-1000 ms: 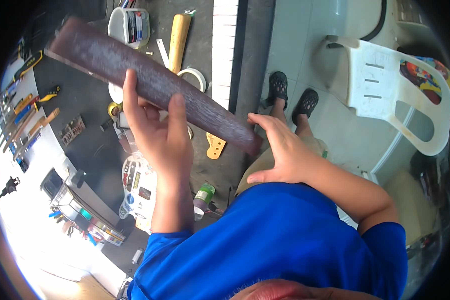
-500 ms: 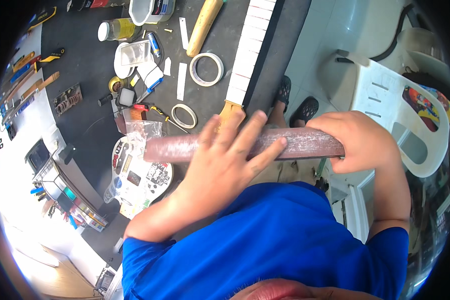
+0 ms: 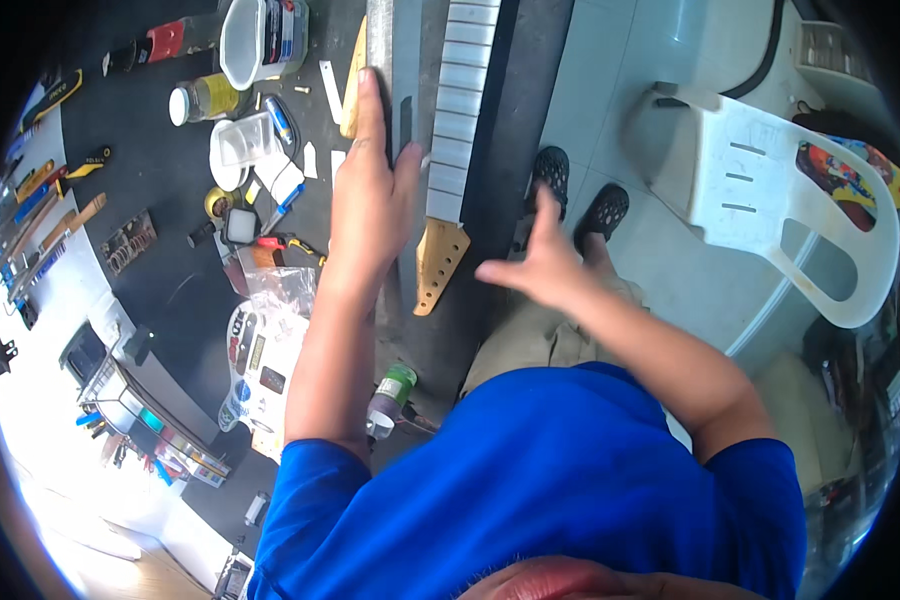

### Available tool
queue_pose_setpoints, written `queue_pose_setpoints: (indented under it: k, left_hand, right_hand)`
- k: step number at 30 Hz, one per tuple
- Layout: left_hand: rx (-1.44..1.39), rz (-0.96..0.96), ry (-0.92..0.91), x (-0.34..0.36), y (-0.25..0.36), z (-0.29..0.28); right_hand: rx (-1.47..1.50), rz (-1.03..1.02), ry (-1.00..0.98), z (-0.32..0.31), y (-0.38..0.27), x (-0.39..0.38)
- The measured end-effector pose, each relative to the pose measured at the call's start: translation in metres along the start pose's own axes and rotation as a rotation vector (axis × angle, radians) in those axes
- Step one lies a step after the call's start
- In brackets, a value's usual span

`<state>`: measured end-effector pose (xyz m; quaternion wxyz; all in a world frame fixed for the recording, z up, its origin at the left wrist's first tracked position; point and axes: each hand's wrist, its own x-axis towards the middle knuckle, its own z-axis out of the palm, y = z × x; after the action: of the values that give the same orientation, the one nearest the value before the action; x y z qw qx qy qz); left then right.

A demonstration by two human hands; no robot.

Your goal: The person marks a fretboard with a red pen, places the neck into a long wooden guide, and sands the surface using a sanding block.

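In my left hand is a long grey bar, standing lengthwise beside the guitar neck. My index finger stretches along the bar, the thumb is on its right side, and the other fingers are hidden. The neck lies on the dark workbench, its fretboard covered in pale strips between the frets. Its wooden headstock, with a row of holes, points toward me. To the right of the headstock hovers my right hand, thumb and fingers apart, holding nothing.
Left of the bar lie a wooden piece, plastic containers, a jar and small tools. A sticker-covered white guitar body and a green-labelled bottle are nearer. A white plastic chair stands on the right.
The bar has turned from crosswise, brown abrasive-looking face up, to lengthwise beside the neck. My right hand has let go of its end and opened; my left hand has shifted forward and left.
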<state>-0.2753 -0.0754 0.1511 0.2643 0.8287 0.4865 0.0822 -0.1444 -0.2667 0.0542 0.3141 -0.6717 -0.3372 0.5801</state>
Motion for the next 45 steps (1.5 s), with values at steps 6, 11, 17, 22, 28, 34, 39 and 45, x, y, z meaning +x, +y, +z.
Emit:
queue_pose_setpoints:
  k: [6, 11, 17, 22, 28, 34, 39, 45]
  left_hand:
    - [0.03, 0.061, 0.037, 0.028, -0.01, 0.028]
    - [0.078, -0.069, -0.057, 0.039, 0.002, 0.034]
    - [0.004, -0.099, -0.106, 0.053, 0.013, 0.035]
    - [0.074, 0.031, -0.02, 0.088, 0.001, 0.03]
    - [0.157, -0.18, -0.189, 0.092, 0.029, 0.03]
    - [0.112, 0.183, 0.022, 0.09, 0.006, 0.044]
    - [0.106, -0.148, -0.055, 0.142, 0.044, 0.026]
    - [0.241, 0.319, 0.12, 0.069, -0.024, 0.051]
  right_hand:
    - [0.204, -0.061, 0.06, 0.062, 0.027, 0.009]
    - [0.236, -0.009, 0.02, 0.056, 0.019, 0.007]
    - [0.367, 0.062, 0.076, 0.058, 0.02, 0.012]
    - [0.293, -0.008, 0.12, 0.056, 0.02, 0.026]
    - [0.363, 0.037, 0.045, 0.043, 0.023, 0.028]
    - [0.344, -0.037, 0.092, 0.042, 0.028, 0.029]
    - [0.387, 0.036, -0.009, 0.043, 0.018, 0.029]
    - [0.388, 0.001, 0.055, 0.043, 0.029, 0.03]
